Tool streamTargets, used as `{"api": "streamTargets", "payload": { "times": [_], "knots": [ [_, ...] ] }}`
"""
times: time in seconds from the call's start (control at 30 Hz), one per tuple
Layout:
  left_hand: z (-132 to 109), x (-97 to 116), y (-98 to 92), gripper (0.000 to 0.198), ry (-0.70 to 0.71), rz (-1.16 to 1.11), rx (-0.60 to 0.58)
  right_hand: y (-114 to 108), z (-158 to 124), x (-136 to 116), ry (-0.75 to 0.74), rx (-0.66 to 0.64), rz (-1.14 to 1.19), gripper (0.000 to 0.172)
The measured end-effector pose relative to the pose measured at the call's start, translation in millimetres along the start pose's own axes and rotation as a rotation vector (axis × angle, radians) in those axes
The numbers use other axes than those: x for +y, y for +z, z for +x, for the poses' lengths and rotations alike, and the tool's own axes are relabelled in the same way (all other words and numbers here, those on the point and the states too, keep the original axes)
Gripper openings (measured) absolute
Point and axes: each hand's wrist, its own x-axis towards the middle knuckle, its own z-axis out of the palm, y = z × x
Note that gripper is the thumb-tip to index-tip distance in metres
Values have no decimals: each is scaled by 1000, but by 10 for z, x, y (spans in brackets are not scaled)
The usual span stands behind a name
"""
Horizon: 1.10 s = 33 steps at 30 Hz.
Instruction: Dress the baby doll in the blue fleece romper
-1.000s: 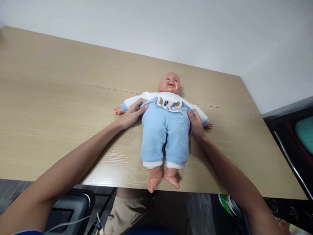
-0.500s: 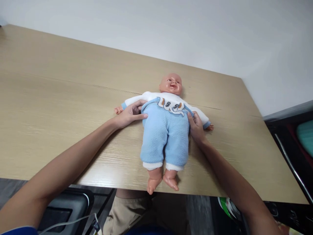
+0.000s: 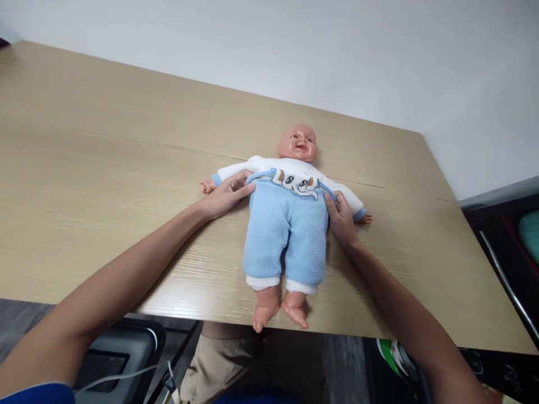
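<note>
In the head view, the bald baby doll [image 3: 288, 210] lay on its back on the wood-grain surface [image 3: 126, 168], its feet [image 3: 266, 307] at the near edge. The left hand [image 3: 229, 194] pinched one end of the blue trim [image 3: 327, 189] between thumb and fingers; the right hand [image 3: 342, 217] pinched the other end — the elephant appliqué [image 3: 298, 183] between them. An uneven pull could have skewed the fleece trousers [image 3: 266, 238] or strained the appliqué's stitching. A tug downward might have dragged the feet over the edge, since nothing visible braced them — and the narrow trim could have slipped from either pinch.
</note>
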Motion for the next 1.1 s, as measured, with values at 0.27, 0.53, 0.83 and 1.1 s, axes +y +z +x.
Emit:
{"api": "streamTargets", "payload": {
  "times": [0.27, 0.53, 0.83, 1.1],
  "knots": [
    [19, 44, 41, 46, 12, 15, -44, 21, 4, -28, -5, 12, -28, 62],
    [32, 13, 110, 52, 23, -18, 102, 58, -120, -157, -80, 113, -80, 47],
    [53, 45, 321, 66, 135, 82, 346, 57, 15, -255, -13, 109, 103, 62],
    [14, 73, 399, 58, 206, 143, 393, 112, 533, -490, -34, 57, 132, 41]
  ]
}}
